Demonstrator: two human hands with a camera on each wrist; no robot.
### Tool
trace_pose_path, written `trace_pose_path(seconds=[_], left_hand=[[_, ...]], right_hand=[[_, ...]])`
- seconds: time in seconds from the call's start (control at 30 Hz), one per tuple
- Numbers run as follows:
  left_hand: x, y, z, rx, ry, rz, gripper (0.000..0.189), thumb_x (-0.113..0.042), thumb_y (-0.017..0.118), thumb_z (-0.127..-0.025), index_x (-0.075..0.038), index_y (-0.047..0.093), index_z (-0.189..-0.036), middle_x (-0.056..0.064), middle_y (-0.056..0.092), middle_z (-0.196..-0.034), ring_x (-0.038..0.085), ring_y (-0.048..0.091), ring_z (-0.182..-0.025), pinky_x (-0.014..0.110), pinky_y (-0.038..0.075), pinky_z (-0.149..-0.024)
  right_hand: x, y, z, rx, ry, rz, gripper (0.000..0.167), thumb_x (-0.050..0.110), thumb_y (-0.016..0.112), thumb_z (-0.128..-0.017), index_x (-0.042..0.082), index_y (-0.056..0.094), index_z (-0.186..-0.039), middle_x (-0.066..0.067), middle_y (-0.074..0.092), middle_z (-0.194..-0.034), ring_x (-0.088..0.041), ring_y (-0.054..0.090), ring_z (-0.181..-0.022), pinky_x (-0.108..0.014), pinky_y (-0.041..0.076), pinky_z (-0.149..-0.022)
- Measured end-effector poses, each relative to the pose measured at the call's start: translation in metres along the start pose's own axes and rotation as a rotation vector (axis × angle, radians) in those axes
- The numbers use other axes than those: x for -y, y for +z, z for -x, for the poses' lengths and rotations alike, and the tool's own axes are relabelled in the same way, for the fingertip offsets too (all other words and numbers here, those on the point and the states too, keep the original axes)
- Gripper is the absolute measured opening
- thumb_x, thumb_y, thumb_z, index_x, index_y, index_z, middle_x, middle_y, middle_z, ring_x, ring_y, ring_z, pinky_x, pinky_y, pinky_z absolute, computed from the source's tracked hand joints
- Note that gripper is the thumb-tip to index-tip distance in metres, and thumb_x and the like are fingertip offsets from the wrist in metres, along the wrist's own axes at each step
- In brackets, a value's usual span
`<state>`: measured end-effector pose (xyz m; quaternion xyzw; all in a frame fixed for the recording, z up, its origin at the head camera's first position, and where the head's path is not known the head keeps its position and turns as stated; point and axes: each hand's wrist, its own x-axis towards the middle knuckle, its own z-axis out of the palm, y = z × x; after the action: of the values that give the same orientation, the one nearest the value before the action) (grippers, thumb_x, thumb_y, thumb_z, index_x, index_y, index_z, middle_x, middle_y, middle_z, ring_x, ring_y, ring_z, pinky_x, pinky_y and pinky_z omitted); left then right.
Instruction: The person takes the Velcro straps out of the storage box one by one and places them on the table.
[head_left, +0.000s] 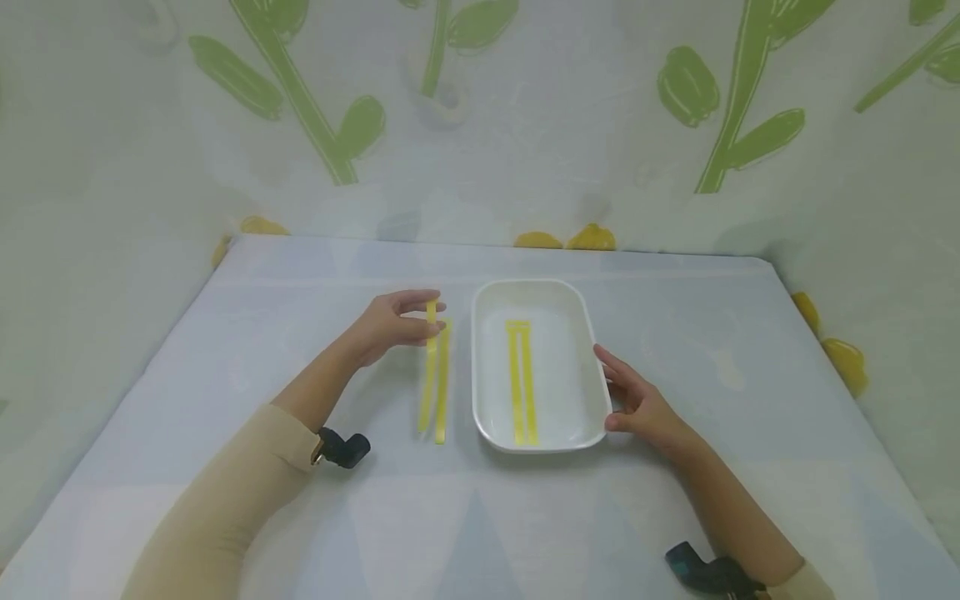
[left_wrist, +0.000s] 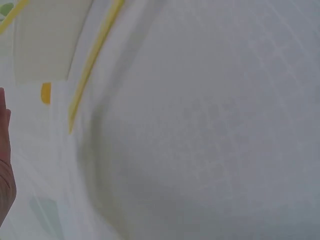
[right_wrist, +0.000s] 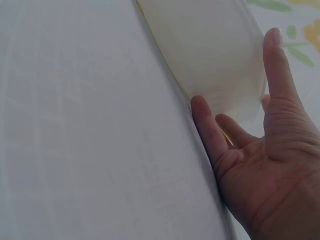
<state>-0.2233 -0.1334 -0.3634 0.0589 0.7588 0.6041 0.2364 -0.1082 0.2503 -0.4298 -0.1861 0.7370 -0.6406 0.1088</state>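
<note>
My left hand (head_left: 393, 323) pinches a narrow yellow strip (head_left: 428, 379) near its top between thumb and fingers, left of the white tray (head_left: 564, 367). Close beside it runs a second yellow strip (head_left: 442, 396), its far end right at the fingertips. Two long yellow strips (head_left: 515, 379) lie side by side inside the tray, with a short yellow piece (head_left: 517, 323) across their far ends. At the tray's right side, my right hand (head_left: 641, 408) touches the wall and rim with spread fingers; the right wrist view shows its fingers (right_wrist: 206, 122) against the outer wall.
A pale patterned cloth covers the table (head_left: 712, 333). Behind it hangs a whitish curtain (head_left: 562, 125) printed with green stems and yellow flowers. Both wrists carry small black cameras, the left one (head_left: 343, 448) close above the cloth.
</note>
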Motion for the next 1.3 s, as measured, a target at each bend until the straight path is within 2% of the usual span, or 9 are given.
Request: trace_pose_path(seconds=[0.2,0.37,0.5,0.67,0.83,0.9,1.07,1.17,1.3], left_hand=[[0.022,-0.008,0.002,0.021,0.012,-0.034,0.065,-0.008,0.072,-0.082,-0.007,0.043,-0.140,0.013,0.053,-0.136,0.024,0.058,-0.117,0.033,0.054,-0.084],[0.033,-0.011,0.001,-0.014,0.014,-0.109,0.065,-0.011,0.075,-0.080,-0.010,0.047,-0.139,0.011,0.054,-0.133,0.024,0.060,-0.112,0.031,0.055,-0.082],[0.038,-0.011,-0.003,-0.060,0.019,-0.218,0.065,-0.015,0.077,-0.078,-0.015,0.050,-0.137,0.007,0.056,-0.131,0.022,0.059,-0.109,0.029,0.052,-0.085],[0.042,-0.012,-0.010,-0.104,0.048,-0.303,0.065,-0.015,0.078,-0.076,-0.016,0.052,-0.135,0.005,0.056,-0.131,0.024,0.055,-0.112,0.032,0.048,-0.088],[0.045,-0.013,-0.014,-0.112,0.027,-0.339,0.069,-0.013,0.080,-0.074,-0.014,0.051,-0.136,0.009,0.056,-0.127,0.025,0.053,-0.112,0.031,0.047,-0.087],[0.046,-0.013,-0.015,-0.116,0.018,-0.346,0.071,-0.011,0.080,-0.072,-0.013,0.050,-0.137,0.011,0.057,-0.124,0.026,0.053,-0.111,0.033,0.046,-0.089],[0.047,-0.012,-0.016,-0.132,-0.004,-0.455,0.076,-0.014,0.082,-0.070,-0.009,0.048,-0.138,0.015,0.058,-0.121,0.029,0.053,-0.113,0.041,0.043,-0.099],[0.048,-0.010,-0.016,-0.149,-0.025,-0.525,0.076,-0.017,0.082,-0.071,-0.007,0.048,-0.137,0.016,0.056,-0.123,0.030,0.052,-0.115,0.043,0.041,-0.102],[0.047,-0.008,-0.014,-0.169,-0.036,-0.590,0.072,-0.019,0.081,-0.072,-0.006,0.050,-0.136,0.015,0.053,-0.121,0.029,0.051,-0.110,0.042,0.042,-0.098]], right_hand=[[0.000,0.001,0.000,-0.018,0.026,0.017,0.088,0.026,0.075,-0.081,0.021,0.022,-0.152,-0.029,0.027,-0.148,-0.005,0.047,-0.116,-0.021,0.050,-0.087],[-0.001,0.002,0.000,-0.019,0.020,0.026,0.088,0.024,0.075,-0.081,0.021,0.022,-0.152,-0.028,0.028,-0.149,-0.006,0.047,-0.118,-0.022,0.050,-0.088],[-0.001,0.001,0.000,-0.020,0.020,0.026,0.088,0.024,0.075,-0.081,0.021,0.022,-0.152,-0.027,0.029,-0.149,-0.006,0.048,-0.118,-0.022,0.049,-0.089],[0.000,0.001,-0.001,-0.018,0.023,0.018,0.088,0.024,0.075,-0.081,0.021,0.022,-0.152,-0.028,0.029,-0.147,-0.005,0.048,-0.117,-0.022,0.050,-0.088],[-0.001,-0.001,-0.001,0.009,-0.015,-0.021,0.089,0.026,0.075,-0.081,0.018,0.021,-0.152,-0.030,0.032,-0.143,-0.006,0.050,-0.116,-0.022,0.051,-0.087],[-0.002,-0.001,-0.001,0.019,-0.038,-0.040,0.090,0.026,0.076,-0.081,0.016,0.021,-0.151,-0.026,0.037,-0.141,-0.007,0.050,-0.116,-0.022,0.051,-0.087],[-0.003,-0.002,-0.001,0.027,-0.049,-0.051,0.089,0.024,0.076,-0.081,0.016,0.022,-0.151,-0.012,0.043,-0.140,-0.009,0.051,-0.116,-0.022,0.050,-0.088],[-0.004,-0.002,0.000,0.027,-0.037,-0.049,0.088,0.022,0.075,-0.081,0.017,0.021,-0.151,-0.017,0.039,-0.142,-0.009,0.051,-0.116,-0.023,0.051,-0.087],[-0.003,-0.002,0.000,0.024,-0.025,-0.049,0.088,0.023,0.075,-0.082,0.017,0.021,-0.152,-0.026,0.034,-0.143,-0.009,0.050,-0.117,-0.023,0.051,-0.087]])
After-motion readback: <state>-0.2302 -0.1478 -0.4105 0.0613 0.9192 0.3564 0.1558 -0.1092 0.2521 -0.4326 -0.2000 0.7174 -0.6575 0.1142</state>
